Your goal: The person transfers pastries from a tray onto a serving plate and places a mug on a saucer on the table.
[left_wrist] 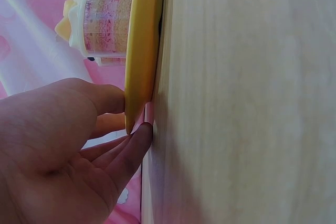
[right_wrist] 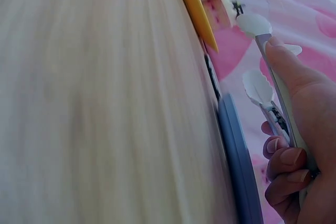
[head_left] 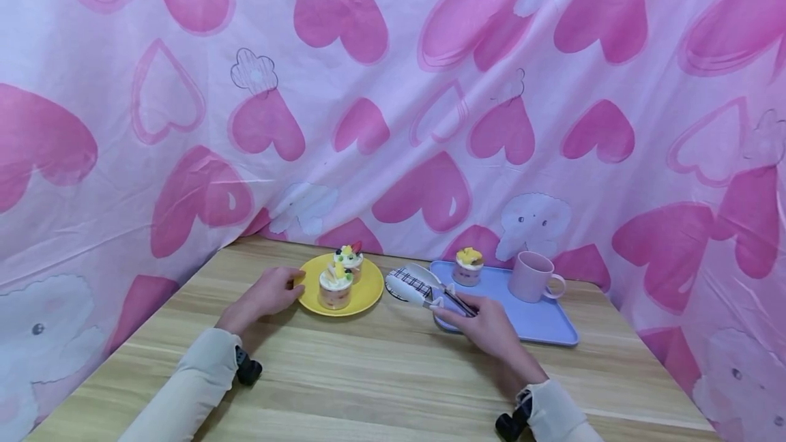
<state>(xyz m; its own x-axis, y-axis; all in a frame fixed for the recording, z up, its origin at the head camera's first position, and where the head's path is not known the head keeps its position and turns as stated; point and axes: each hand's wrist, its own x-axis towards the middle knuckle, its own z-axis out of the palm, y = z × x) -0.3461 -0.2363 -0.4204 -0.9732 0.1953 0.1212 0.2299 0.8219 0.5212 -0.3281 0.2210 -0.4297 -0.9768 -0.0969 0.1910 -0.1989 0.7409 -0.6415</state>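
Observation:
My left hand (head_left: 273,292) pinches the left rim of a yellow plate (head_left: 313,302); in the left wrist view, the thumb is on top and fingertips reach under the edge. Two cream-topped dessert cups stand on the plate, the front dessert cup (head_left: 336,288) with yellow fruit, the rear dessert cup (head_left: 350,259) with a strawberry piece and berries. A pair of tongs (right_wrist: 283,95) with white scalloped ends is held by my right hand (head_left: 488,326). Its ends are spread apart with nothing between them, above the table between plate and tray.
A blue tray (head_left: 540,322) lies at the right, bearing a pink mug (head_left: 531,277) and another dessert cup (head_left: 469,268) topped with yellow fruit. A flat black-and-white checked item (head_left: 413,281) shows behind the tongs. A heart-patterned pink curtain (head_left: 424,189) hangs behind the wooden table (head_left: 368,380).

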